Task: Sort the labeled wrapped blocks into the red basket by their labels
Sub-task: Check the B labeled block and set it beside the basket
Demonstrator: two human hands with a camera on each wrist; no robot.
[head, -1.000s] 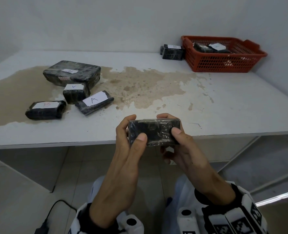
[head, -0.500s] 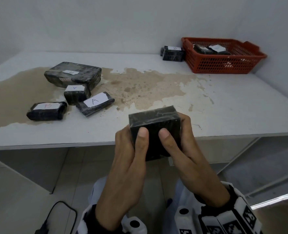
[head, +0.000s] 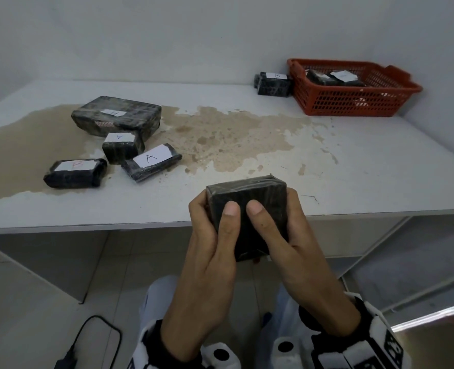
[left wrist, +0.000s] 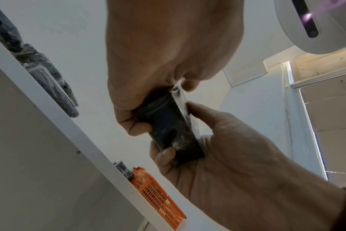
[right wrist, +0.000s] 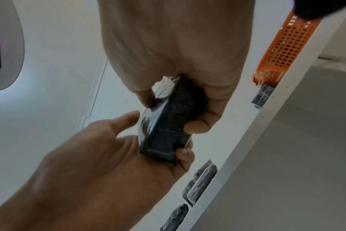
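Both hands hold one black wrapped block upright in front of the table's near edge. My left hand grips its left side and my right hand its right side, both thumbs pressed on the plain dark face turned to me. No label shows in the head view. In the right wrist view a white paper shows on the block's far face. The left wrist view shows the block edge-on. The red basket stands at the far right with labelled blocks inside.
On the white table at the left lie a large block, a small A block, a flat A block and a B block. Another B block sits left of the basket. A brown stain covers the middle.
The held block has been turned from its narrow side to its broad plain face towards me, and both thumbs have shifted onto that face. The blocks on the table have not moved.
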